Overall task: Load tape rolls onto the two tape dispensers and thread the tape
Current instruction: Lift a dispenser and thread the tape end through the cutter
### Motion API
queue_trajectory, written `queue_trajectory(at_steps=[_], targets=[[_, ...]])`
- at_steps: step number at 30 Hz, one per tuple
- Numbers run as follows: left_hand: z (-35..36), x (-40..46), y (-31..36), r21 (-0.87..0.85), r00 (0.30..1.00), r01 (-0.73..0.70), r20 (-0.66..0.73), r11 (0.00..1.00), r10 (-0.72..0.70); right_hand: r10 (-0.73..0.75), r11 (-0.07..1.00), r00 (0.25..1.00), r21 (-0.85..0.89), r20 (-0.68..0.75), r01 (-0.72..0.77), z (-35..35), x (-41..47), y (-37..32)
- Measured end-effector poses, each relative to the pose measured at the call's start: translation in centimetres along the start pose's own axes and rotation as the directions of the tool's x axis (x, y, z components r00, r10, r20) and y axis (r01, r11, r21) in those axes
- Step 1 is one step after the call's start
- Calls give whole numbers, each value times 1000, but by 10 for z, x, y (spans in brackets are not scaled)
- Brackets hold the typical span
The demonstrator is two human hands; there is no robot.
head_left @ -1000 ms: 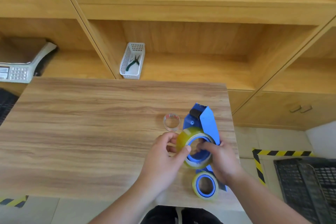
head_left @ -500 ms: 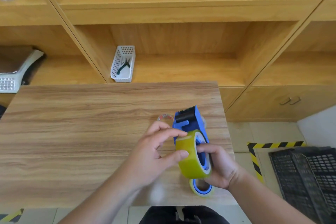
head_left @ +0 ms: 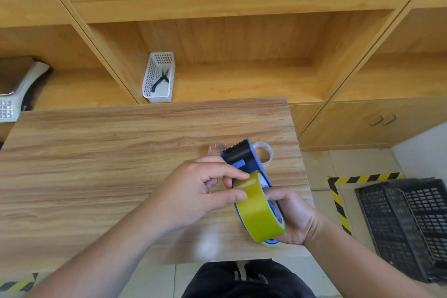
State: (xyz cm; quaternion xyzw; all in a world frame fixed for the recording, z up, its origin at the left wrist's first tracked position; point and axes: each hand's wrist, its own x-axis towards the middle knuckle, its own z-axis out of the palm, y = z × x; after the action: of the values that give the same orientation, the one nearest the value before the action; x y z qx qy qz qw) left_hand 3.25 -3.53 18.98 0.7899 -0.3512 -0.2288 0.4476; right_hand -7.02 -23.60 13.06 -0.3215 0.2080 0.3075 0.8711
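A blue tape dispenser (head_left: 251,161) with a black roller and a toothed blade is held tilted above the wooden table (head_left: 96,164). A yellowish tape roll (head_left: 260,210) sits on its hub. My right hand (head_left: 290,218) grips the dispenser from below and behind the roll. My left hand (head_left: 193,191) pinches the top edge of the roll between thumb and fingers. A second roll on a blue part (head_left: 272,243) peeks out under the right hand. Two clear tape rolls (head_left: 264,152) (head_left: 215,147) lie on the table behind the dispenser.
A white perforated basket (head_left: 158,77) with pliers stands on the shelf behind the table. A scale (head_left: 14,89) sits at far left. A black plastic crate (head_left: 408,222) is on the floor at right, beside yellow-black floor tape (head_left: 338,203).
The dispenser with the roll has turned from lying flat to edge-on and lifted. My left hand's fingers have moved onto the roll's upper edge. The camera has drifted, so the scene has shifted.
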Motion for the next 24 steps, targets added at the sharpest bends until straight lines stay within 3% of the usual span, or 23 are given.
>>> queue_trajectory(at_steps=[4, 12, 18, 24], targets=[[-1, -6, 1, 43, 999, -37, -2, 998, 37, 19, 1000, 1000, 4, 23, -19, 5, -2, 4], [-23, -6, 15, 346, 984, -157, 130, 925, 119, 106, 994, 993, -35, 53, -105, 13, 4, 13], [-36, 24, 22, 408, 949, -246, 285, 880, 133, 255, 966, 960, 1, 118, -257, 18, 11, 19], [-32, 56, 21, 383, 925, -252, 365, 889, 104, 216, 973, 952, 29, 218, -228, 11, 11, 24]])
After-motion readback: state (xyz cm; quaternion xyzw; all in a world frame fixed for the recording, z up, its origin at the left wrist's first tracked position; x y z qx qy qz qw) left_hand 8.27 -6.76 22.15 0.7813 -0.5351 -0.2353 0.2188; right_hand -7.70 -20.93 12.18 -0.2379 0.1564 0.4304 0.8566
